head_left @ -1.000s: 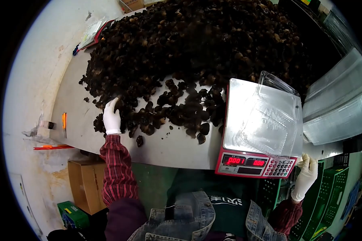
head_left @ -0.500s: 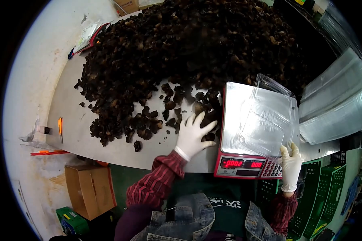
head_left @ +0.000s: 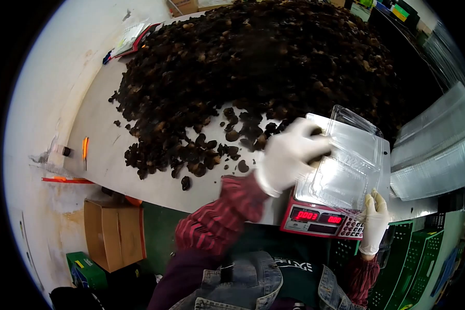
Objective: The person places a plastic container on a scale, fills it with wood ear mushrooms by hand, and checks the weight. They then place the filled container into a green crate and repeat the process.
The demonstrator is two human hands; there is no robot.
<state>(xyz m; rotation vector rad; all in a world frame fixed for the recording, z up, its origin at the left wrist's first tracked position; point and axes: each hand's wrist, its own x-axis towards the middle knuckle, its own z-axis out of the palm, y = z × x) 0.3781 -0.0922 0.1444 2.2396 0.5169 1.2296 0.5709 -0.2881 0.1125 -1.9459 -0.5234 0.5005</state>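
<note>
My left hand point(head_left: 292, 155), in a white glove and smeared by motion, is over the left side of the scale point(head_left: 312, 217). Its fingers are curled, with dark wood ear mushrooms partly showing between them. A clear plastic clamshell box point(head_left: 341, 181) lies on the scale's metal plate with its lid raised at the back. My right hand point(head_left: 375, 222), also gloved, pinches the box's front right corner. The scale's red display seems to read 0.003. Behind and left of the scale spreads a large heap of dark wood ear mushrooms point(head_left: 253, 62).
Stacked clear plastic boxes point(head_left: 434, 150) stand right of the scale. An orange cutter point(head_left: 85, 150) lies on the table point(head_left: 95, 119) at the left, with a clipboard point(head_left: 134, 41) farther back. Below are a cardboard box point(head_left: 113, 235) and green crates point(head_left: 418, 258).
My left hand has moved right and up from the mushrooms onto the scale's left side. My right hand stays at the box corner. The display went from about -0.002 to 0.003. The view shifted slightly.
</note>
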